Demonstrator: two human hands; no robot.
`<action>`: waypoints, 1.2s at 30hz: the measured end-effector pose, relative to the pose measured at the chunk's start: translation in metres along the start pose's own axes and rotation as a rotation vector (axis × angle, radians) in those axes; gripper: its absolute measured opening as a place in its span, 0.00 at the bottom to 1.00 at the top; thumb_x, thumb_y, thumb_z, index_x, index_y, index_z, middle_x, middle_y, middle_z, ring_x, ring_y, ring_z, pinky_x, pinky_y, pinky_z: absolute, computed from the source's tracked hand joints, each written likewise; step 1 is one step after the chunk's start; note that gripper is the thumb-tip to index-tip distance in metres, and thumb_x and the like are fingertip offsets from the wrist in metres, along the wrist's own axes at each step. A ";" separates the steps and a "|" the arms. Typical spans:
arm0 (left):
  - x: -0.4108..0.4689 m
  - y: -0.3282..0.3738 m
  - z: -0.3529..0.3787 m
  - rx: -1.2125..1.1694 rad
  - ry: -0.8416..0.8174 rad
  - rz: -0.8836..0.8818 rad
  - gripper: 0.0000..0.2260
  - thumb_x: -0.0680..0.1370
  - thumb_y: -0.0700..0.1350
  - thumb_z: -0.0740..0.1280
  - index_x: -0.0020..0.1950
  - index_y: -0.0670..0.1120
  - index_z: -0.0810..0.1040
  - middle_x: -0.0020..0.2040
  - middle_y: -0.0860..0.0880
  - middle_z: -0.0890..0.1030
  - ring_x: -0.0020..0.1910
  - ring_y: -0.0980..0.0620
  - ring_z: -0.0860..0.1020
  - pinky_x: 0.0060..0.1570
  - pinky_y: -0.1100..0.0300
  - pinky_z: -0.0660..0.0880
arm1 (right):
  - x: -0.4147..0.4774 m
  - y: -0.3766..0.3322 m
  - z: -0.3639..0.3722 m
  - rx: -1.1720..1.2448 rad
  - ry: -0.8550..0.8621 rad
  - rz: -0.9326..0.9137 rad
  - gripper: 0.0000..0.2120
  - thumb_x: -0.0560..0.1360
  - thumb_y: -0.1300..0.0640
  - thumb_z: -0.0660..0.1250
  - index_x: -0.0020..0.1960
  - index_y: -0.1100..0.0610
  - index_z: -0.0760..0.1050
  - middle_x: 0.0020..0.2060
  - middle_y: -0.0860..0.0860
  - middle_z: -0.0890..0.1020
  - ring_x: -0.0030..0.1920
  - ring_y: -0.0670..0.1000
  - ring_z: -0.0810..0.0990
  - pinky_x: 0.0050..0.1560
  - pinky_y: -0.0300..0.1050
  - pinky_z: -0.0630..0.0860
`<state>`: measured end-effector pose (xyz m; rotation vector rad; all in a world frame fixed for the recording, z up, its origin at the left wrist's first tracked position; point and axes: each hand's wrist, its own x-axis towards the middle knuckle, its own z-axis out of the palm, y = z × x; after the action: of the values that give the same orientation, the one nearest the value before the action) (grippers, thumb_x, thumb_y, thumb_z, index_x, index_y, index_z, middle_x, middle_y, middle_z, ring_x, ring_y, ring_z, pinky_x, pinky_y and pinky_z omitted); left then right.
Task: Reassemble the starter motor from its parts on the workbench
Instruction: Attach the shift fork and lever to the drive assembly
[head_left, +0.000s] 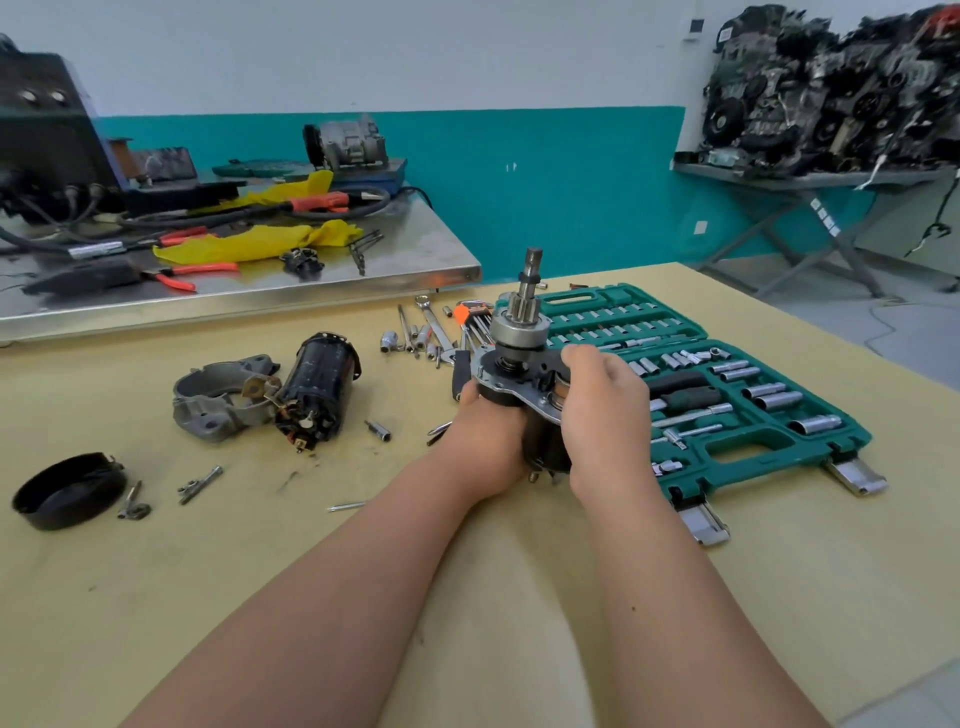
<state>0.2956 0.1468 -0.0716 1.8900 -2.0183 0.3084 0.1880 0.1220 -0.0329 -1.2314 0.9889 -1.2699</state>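
Observation:
Both hands hold the starter motor sub-assembly (519, 343) upright over the bench, its pinion gear and shaft pointing up. My left hand (485, 436) grips the black body from the left and below. My right hand (605, 410) wraps the right side, fingers curled over the plate and solenoid end. On the bench to the left lie the black field housing with brush holder (319, 389), the grey cast nose housing (221, 397), a black end cap (67, 491) and long through bolts (200, 483).
An open green socket set case (727, 384) lies right of my hands. Loose sockets, wrenches and hex keys (431, 332) sit behind the assembly. A steel table (311, 280) with pliers, cables and yellow cloth stands at the back left. A small socket (378, 430) lies near my left wrist.

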 end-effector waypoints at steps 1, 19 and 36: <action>0.001 0.000 0.001 0.019 -0.017 -0.011 0.11 0.71 0.39 0.67 0.53 0.42 0.80 0.53 0.40 0.81 0.58 0.38 0.73 0.55 0.53 0.59 | 0.000 -0.002 -0.002 0.008 0.013 -0.006 0.15 0.71 0.51 0.64 0.30 0.50 0.61 0.18 0.41 0.64 0.20 0.42 0.62 0.18 0.32 0.58; -0.017 -0.007 -0.014 -0.232 -0.223 -0.019 0.09 0.77 0.53 0.68 0.55 0.63 0.82 0.49 0.62 0.73 0.56 0.61 0.68 0.56 0.60 0.51 | 0.025 0.003 -0.024 0.019 0.200 -0.214 0.09 0.71 0.52 0.65 0.35 0.53 0.67 0.22 0.41 0.71 0.21 0.40 0.66 0.22 0.32 0.63; -0.012 0.015 -0.012 -0.121 -0.212 0.044 0.08 0.78 0.50 0.66 0.53 0.53 0.82 0.50 0.54 0.77 0.56 0.53 0.73 0.57 0.57 0.58 | 0.024 0.002 -0.028 0.038 0.172 -0.176 0.09 0.69 0.51 0.64 0.35 0.53 0.67 0.20 0.40 0.69 0.21 0.41 0.64 0.21 0.33 0.62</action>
<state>0.2828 0.1638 -0.0645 1.8735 -2.1624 -0.0041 0.1623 0.0955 -0.0357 -1.2160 0.9896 -1.5464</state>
